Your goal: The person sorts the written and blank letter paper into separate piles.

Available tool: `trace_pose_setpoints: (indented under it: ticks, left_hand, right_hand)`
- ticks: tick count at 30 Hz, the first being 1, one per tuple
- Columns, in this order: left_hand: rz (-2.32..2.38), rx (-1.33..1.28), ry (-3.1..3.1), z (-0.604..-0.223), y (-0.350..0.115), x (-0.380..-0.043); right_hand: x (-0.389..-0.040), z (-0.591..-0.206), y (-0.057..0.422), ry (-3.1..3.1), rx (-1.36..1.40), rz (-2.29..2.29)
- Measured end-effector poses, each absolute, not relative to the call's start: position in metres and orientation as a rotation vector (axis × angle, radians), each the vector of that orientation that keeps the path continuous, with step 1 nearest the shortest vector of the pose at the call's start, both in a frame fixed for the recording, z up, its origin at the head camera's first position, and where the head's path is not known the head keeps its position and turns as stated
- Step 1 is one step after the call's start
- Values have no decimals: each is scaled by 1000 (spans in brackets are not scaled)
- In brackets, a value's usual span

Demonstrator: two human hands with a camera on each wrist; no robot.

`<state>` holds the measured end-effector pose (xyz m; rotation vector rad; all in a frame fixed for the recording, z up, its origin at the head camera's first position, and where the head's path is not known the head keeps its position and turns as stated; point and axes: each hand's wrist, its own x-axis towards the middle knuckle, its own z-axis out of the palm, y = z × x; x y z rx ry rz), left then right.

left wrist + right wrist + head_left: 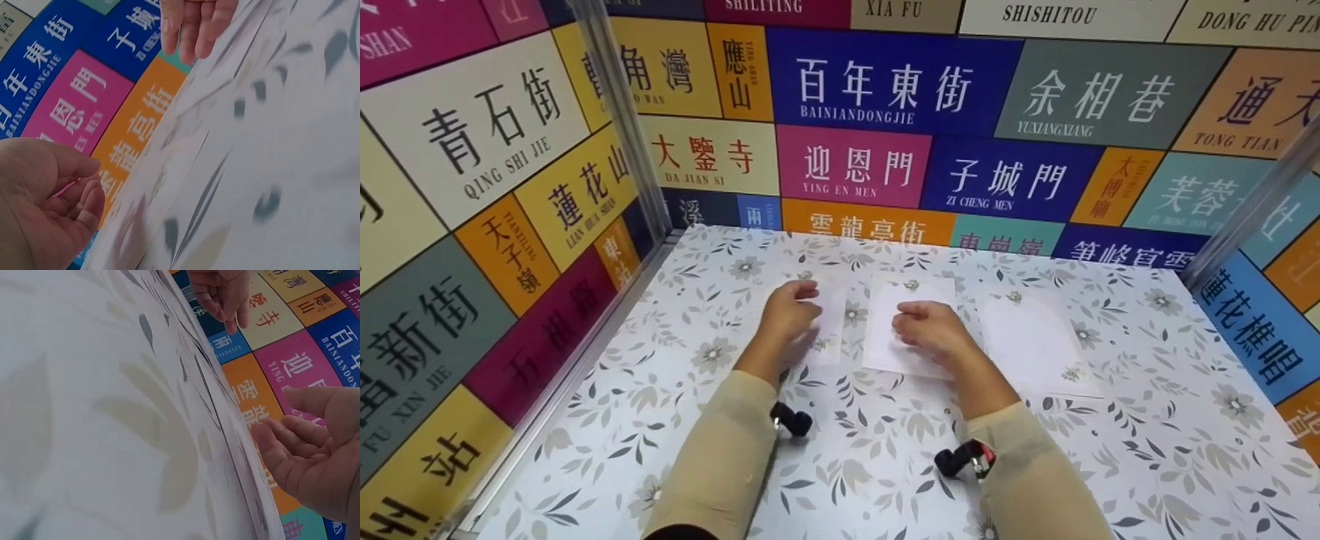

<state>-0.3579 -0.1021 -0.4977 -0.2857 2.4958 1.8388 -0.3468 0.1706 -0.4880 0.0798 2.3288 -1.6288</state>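
Observation:
Three pale paper sheets with small floral prints lie in a row on the table. My left hand point(791, 315) hovers over the left sheet point(831, 322), its fingers loosely bent and holding nothing. Over the middle sheet point(883, 345) is my right hand point(934, 328), also empty, its fingers relaxed and pointing inward. The right sheet point(1027, 341) lies beyond the right hand, with a flower print at two of its corners. In the left wrist view, a gap shows between the thumb and fingers of the left hand point(48, 197). The right wrist view shows the right hand point(320, 453) likewise relaxed.
A white cloth with grey flowers and leaves covers the table point(855, 465). Colourful sign panels point(892, 82) rise behind it and at both sides. A metal post point(630, 120) stands at the back left corner. Small black devices point(791, 420) sit at both wrists.

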Motion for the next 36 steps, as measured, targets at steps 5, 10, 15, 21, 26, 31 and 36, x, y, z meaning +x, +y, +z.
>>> trace_pose_setpoints:
  ticks: [5,10,15,21,26,31,36]
  left_hand:
    - [1853,-207,2480,-495,-75,-360]
    - [1808,-113,2526,-492,-55,-360]
    - [1834,-159,2406,-489,-36,-357]
    - [1785,-92,2359,-489,-22,-353]
    - [1504,149,2441,-496,-25,-350]
    - [1265,312,2504,-502,-28,-348]
    - [1000,445,2602,-503,-30,-344]
  right_hand:
    - [-347,-485,201,2321,149,-1645]
    - [-345,-483,229,2314,209,-1659]
    - [-342,-485,254,2348,178,-1648]
    - [-339,-489,273,2439,62,-1571]
    - [-337,-490,276,2587,-95,-1241]
    - [-334,-495,275,2639,-245,-1061]
    - [-332,-501,273,2638,-310,-914]
